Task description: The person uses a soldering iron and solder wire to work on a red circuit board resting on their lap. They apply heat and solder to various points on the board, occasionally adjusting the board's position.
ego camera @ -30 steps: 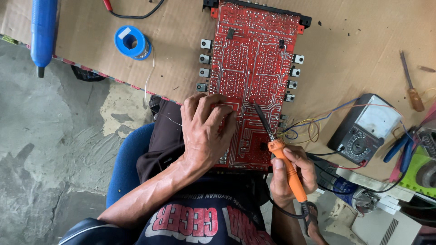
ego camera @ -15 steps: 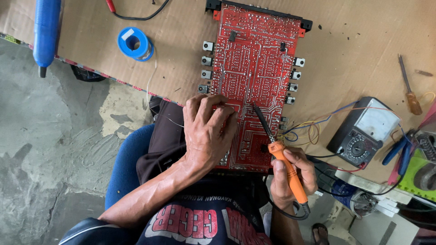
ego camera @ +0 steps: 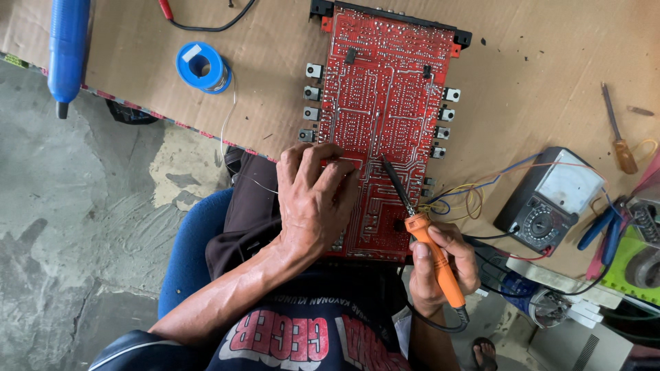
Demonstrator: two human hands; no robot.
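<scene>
Cardboard-topped bench (ego camera: 536, 62) over concrete floor (ego camera: 62, 227)

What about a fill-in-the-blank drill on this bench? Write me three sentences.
1. The right hand holds a soldering iron with an ____ handle.
2. The left hand rests on the ____ circuit board.
3. The solder spool is coloured ____.

Missing words: orange; red; blue.
</scene>
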